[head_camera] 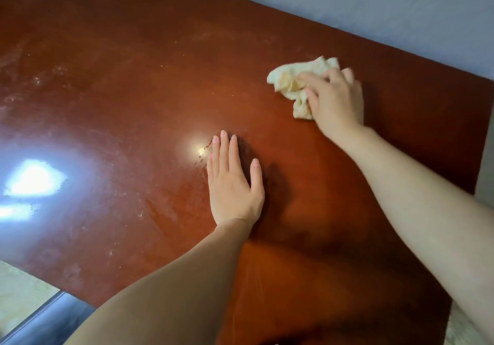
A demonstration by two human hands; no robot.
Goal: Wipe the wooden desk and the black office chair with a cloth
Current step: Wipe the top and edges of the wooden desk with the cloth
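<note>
The person is at the desk-wiping part of the job. The right hand grips a crumpled cream cloth, fingers curled over the bunched fabric and pressing it onto the wooden desk near its far right side, close to where the top meets the grey wall. The hand looks a little blurred, which suggests a stroke is under way. The left hand lies flat on the desk nearer the person, fingers straight and together, thumb apart, holding nothing; it seems to serve as a brace. The wood around the cloth looks deep and even in colour, while the left and far-left parts carry pale dusty smears and specks, with a bright glare lying across them. By that showing, only the right portion is likely done and most of the top is not yet wiped. The next move calls for drawing the cloth leftward across the smeared area with steady pressure, and lifting the bracing hand so the patch under it gets covered. The chair cannot be made out with any certainty.
</note>
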